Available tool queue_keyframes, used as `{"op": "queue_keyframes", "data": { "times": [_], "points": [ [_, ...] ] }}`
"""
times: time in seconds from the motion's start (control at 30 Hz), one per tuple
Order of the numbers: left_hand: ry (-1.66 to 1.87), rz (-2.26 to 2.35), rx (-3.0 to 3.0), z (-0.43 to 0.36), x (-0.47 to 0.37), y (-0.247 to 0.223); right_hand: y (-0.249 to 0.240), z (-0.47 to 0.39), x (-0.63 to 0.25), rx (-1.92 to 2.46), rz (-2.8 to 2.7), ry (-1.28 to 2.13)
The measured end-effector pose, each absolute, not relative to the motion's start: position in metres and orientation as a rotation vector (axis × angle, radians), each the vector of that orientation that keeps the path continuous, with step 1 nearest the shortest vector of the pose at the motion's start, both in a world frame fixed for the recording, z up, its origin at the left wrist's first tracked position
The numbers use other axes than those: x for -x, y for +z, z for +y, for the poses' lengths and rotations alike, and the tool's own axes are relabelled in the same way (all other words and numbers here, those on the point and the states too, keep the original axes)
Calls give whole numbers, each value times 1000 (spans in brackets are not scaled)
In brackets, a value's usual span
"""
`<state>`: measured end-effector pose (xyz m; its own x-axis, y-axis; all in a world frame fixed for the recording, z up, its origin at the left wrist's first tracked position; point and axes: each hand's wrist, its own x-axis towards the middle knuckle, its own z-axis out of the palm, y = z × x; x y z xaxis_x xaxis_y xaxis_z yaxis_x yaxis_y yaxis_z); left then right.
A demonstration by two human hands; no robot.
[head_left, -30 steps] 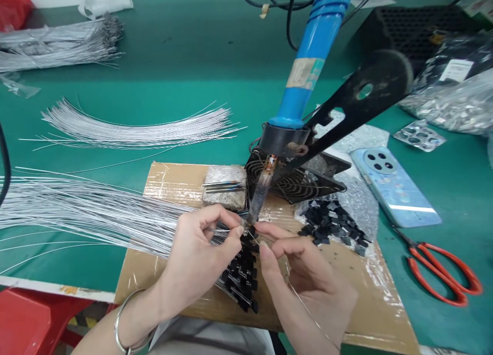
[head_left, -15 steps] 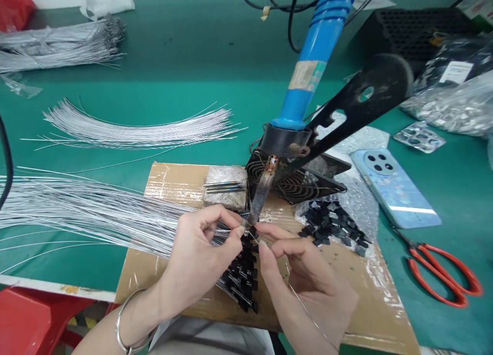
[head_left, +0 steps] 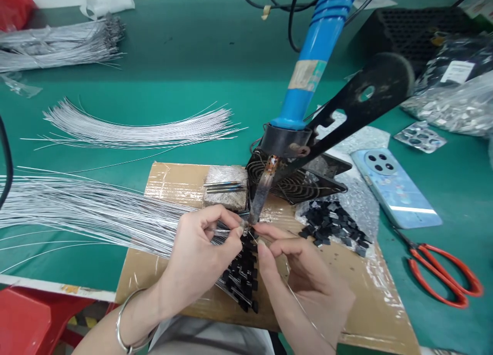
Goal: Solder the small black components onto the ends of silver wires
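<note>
My left hand (head_left: 210,255) is closed in a pinch on the end of a thin silver wire, right by the tip of the soldering iron (head_left: 264,190). The small part at its fingertips is too tiny to make out. My right hand (head_left: 304,283) pinches a strand of solder wire (head_left: 302,307), which runs back across the palm; its tip meets the iron's tip near the left fingertips. Fixed in a black stand (head_left: 358,103), the blue-handled iron points downward. Below the hands lie wires with black square ends (head_left: 241,278), partly covered by the left hand.
Long silver wires (head_left: 96,211) stretch left across the cardboard (head_left: 370,303). Behind them lies another wire bundle (head_left: 142,134). A black fan (head_left: 308,188) stands behind the iron. Black pieces (head_left: 335,224), a phone (head_left: 396,185) and red-handled scissors (head_left: 442,273) are at right.
My right hand has shifted very slightly left with the solder wire. The left hand and the iron stay in place.
</note>
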<state>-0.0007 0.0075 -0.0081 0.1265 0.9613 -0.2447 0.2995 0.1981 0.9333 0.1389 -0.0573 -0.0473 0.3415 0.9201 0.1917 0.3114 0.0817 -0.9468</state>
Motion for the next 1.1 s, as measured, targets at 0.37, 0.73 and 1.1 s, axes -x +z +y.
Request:
{"op": "queue_keyframes", "data": {
  "times": [0.37,0.73,1.1],
  "points": [
    [807,1357,-1301,6,0,-4,-44,-58,-134,1446,-1175,619],
    [781,1377,-1297,7,1,-5,-46,-57,-136,1430,-1180,643],
    [769,1382,-1311,6,1,-4,-43,-57,-133,1426,-1149,652]
  ]
}}
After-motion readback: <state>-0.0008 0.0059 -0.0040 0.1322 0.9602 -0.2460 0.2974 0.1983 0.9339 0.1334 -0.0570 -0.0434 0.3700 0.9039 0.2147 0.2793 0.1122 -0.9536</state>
